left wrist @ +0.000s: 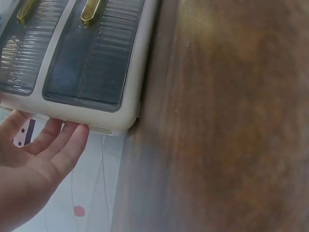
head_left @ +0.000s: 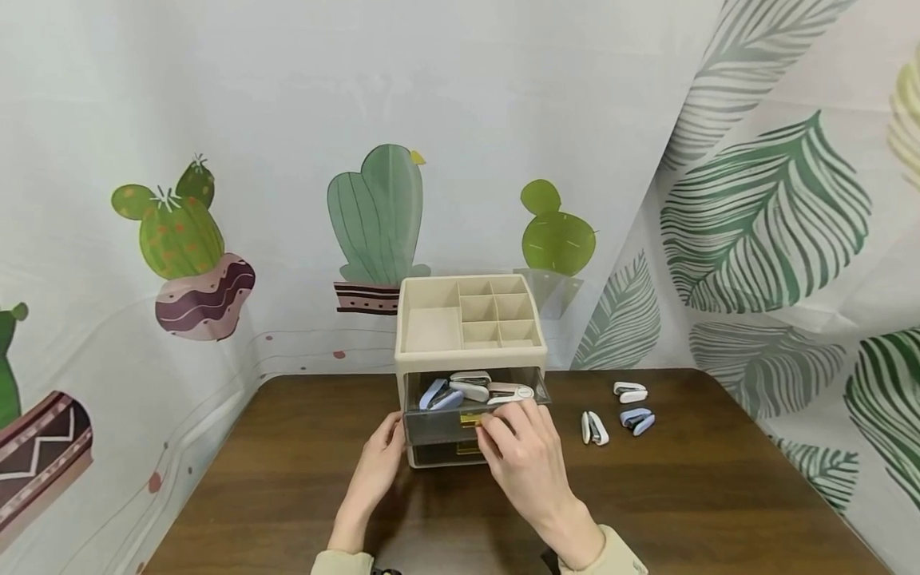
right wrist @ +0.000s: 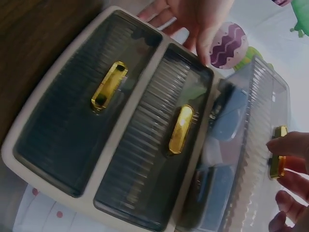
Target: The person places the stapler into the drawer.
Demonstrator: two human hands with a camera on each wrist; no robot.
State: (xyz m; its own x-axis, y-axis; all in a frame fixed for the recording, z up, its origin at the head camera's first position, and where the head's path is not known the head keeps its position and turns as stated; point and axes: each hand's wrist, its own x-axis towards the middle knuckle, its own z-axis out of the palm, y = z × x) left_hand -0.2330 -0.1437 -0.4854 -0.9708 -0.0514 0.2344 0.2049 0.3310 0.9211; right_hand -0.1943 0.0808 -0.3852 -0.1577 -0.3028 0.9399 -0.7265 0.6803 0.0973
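A cream desktop organizer (head_left: 470, 361) stands on the table, its top drawer (head_left: 434, 430) pulled out. Inside the see-through drawer lie a blue stapler (head_left: 440, 395), a white stapler (head_left: 470, 388) and a pink-and-white stapler (head_left: 512, 392). My right hand (head_left: 528, 455) pinches the drawer's gold handle (right wrist: 278, 162) between thumb and fingers, as the right wrist view shows. With fingers extended, my left hand (left wrist: 34, 166) touches the organizer's left side near its base. Two lower drawers, one with a gold handle (right wrist: 109, 86), are closed in the right wrist view.
To the right on the brown table (head_left: 690, 495) lie a white stapler (head_left: 630, 392), a blue stapler (head_left: 637, 421) and another white stapler (head_left: 594, 429). Open compartments (head_left: 496, 307) top the organizer. A cactus-printed cloth (head_left: 474, 120) hangs behind.
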